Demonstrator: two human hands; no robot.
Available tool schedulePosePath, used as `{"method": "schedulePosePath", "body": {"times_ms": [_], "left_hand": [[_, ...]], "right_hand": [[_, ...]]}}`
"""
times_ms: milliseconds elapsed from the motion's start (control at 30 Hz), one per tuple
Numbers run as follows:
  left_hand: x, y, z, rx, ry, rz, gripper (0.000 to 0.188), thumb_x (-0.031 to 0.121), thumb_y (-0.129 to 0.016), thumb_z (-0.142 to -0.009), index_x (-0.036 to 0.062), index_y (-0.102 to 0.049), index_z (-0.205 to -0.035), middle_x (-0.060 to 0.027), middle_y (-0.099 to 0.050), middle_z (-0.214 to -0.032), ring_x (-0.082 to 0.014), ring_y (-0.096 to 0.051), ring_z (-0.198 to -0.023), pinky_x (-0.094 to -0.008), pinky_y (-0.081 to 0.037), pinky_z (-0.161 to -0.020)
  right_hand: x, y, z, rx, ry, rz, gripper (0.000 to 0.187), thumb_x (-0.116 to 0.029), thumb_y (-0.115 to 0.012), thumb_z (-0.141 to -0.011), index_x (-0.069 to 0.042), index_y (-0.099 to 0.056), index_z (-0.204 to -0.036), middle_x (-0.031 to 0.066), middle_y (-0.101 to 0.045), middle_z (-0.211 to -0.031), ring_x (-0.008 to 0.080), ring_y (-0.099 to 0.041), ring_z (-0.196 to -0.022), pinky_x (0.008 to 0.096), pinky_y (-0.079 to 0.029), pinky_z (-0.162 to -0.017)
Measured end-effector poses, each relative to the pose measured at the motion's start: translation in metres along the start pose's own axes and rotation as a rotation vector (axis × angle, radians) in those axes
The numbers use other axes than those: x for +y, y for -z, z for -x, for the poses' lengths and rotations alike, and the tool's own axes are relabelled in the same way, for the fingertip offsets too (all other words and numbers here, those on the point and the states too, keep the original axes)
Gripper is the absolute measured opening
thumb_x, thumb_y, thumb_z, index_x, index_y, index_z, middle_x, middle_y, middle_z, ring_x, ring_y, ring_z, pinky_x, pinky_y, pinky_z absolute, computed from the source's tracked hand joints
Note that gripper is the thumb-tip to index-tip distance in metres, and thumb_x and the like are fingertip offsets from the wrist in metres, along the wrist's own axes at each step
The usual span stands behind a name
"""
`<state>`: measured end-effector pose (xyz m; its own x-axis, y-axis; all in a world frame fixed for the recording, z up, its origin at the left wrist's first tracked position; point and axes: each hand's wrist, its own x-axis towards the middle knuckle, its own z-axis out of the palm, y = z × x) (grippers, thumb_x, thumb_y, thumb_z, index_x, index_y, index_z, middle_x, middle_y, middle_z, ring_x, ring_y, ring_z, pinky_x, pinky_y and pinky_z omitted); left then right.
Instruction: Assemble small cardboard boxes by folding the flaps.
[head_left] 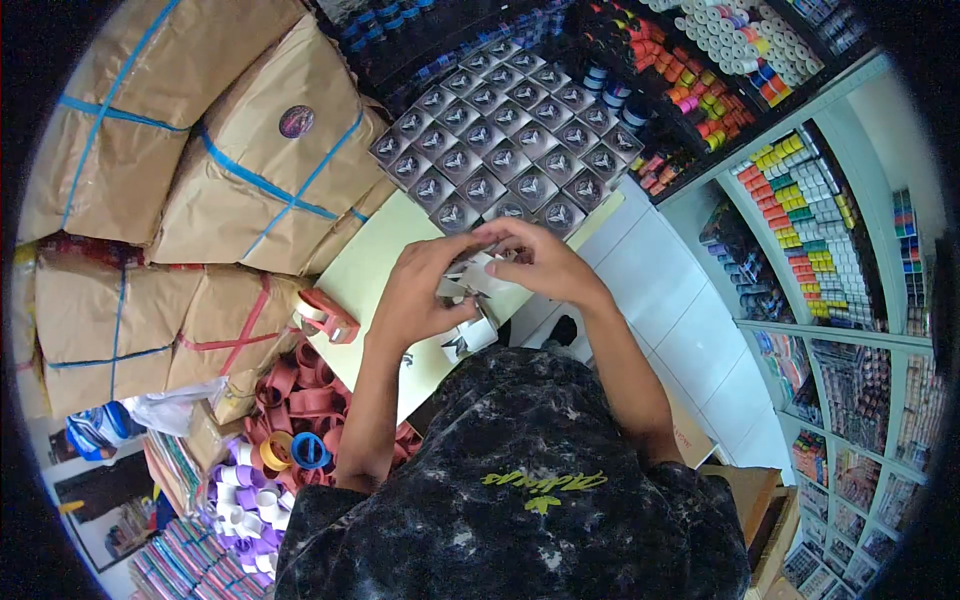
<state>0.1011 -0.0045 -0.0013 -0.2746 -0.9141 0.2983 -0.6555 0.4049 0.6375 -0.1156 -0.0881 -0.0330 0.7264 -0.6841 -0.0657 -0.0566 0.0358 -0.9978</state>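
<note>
In front of my chest, both hands work around a small white-and-dark carton (474, 272) with its pale flaps standing up. My left hand (425, 287) curves round its left side, thumb bent in below it. From the right, my right hand (540, 262) closes over its top and side, and the fingertips of both hands come close together at the far side. The fingers hide much of the carton. Just below my left thumb is a white, silvery rounded piece (474, 336); whether the hand touches it, I cannot tell.
Beyond my hands, rows of dark square boxes (500, 160) cover the pale yellow table's (352, 262) far end. A red tape dispenser (327, 317) stands at its left edge. Brown wrapped parcels (265, 150) pile up on the left, above red plastic rings (310, 385). Shelves (840, 340) of spools line the right.
</note>
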Motion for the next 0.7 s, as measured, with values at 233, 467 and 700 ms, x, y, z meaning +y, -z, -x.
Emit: {"method": "schedulePosePath", "body": {"times_ms": [233, 467, 700], "left_hand": [[0.004, 0.0, 0.007, 0.106, 0.208, 0.338, 0.093, 0.018, -0.083, -0.067, 0.0066, -0.038, -0.147, -0.0181, -0.057, -0.132, -0.0298, -0.06, -0.119, -0.0401, -0.046, -0.104], [0.019, -0.022, 0.0, 0.06, 0.333, 0.935, 0.1, 0.014, -0.077, -0.073, 0.0095, -0.015, -0.151, -0.0152, -0.054, -0.119, -0.0239, -0.059, -0.108, -0.035, -0.045, -0.097], [0.024, -0.046, -0.003, -0.073, 0.449, 1.302, 0.097, 0.03, -0.071, -0.075, 0.0123, -0.019, -0.155, -0.0158, -0.05, -0.133, -0.027, -0.057, -0.119, -0.0357, -0.049, -0.098]], "right_hand": [[-0.017, -0.001, 0.019, 0.051, 0.099, -0.222, 0.037, -0.014, -0.063, -0.1, -0.001, -0.059, -0.135, 0.0071, -0.065, -0.126, 0.0141, -0.06, -0.113, 0.0313, -0.049, -0.098], [-0.029, 0.002, 0.049, 0.093, 0.195, -0.259, 0.042, -0.007, -0.06, -0.098, 0.0, -0.056, -0.139, 0.0081, -0.061, -0.129, 0.014, -0.058, -0.115, 0.0318, -0.045, -0.102], [-0.045, 0.012, 0.077, 0.192, 0.218, 0.022, 0.04, -0.004, -0.076, -0.08, -0.007, -0.068, -0.119, 0.0032, -0.06, -0.112, 0.0123, -0.059, -0.095, 0.0283, -0.046, -0.079]]}}
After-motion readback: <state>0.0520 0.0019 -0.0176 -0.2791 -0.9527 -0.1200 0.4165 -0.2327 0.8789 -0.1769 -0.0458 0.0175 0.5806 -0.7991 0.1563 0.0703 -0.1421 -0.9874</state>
